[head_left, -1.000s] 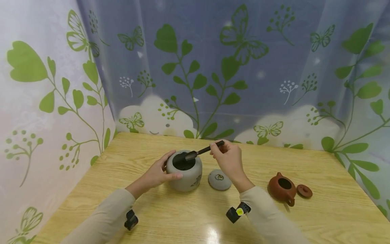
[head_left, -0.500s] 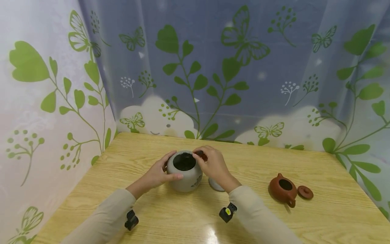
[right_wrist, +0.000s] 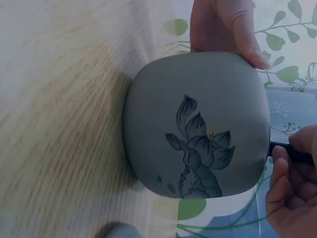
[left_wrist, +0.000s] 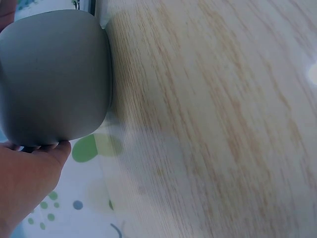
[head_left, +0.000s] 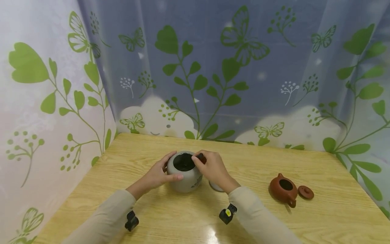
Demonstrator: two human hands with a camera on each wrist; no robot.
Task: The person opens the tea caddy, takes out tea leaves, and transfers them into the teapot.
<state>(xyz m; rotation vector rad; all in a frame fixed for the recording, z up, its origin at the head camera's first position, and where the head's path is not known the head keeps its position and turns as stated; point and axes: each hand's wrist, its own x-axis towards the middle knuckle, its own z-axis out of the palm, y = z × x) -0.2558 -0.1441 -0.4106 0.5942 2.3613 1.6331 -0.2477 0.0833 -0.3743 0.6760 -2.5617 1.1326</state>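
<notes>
A round grey tea jar [head_left: 182, 183] stands uncovered on the table, its dark mouth facing up. My left hand [head_left: 153, 175] grips it from the left, thumb across the near side and fingers round the back. At the rim's right side, my right hand [head_left: 213, 166] pinches the dark handle of a tea scoop [right_wrist: 277, 145]. The scoop's head is down inside the jar, hidden from sight. A dark flower painting [right_wrist: 198, 148] decorates the jar's side in the right wrist view. Partly hidden behind my right wrist, the grey jar lid [head_left: 215, 186] lies on the table.
To the right sits a reddish-brown clay teapot [head_left: 278, 190] with its top open. Its small lid [head_left: 306, 192] lies beside it on the wooden table [head_left: 170, 220]. A patterned curtain [head_left: 195, 67] hangs behind the table's back edge.
My right hand has moved left and down, bringing the scoop from above the jar's mouth into it. The jar lid has become mostly covered by that hand. My left hand keeps its grip.
</notes>
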